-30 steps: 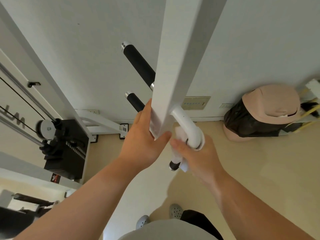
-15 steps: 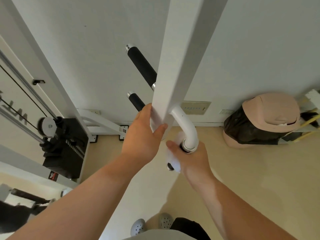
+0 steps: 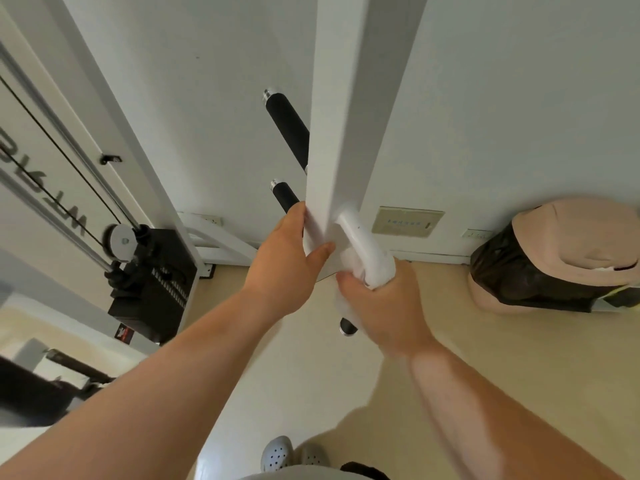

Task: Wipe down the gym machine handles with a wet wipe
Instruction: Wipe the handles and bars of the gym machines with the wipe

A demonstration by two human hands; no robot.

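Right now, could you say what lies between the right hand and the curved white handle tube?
A crumpled white wet wipe, as the head view shows.

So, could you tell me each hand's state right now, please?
Left hand: grips the white post.
Right hand: holds the wet wipe around the handle.

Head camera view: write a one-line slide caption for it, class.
Left hand grips the white machine post while the right hand wraps a wet wipe around the curved handle.

Lidded bin [image 3: 568, 237], weight stack [image 3: 156, 289], grey clogs [image 3: 277, 455]
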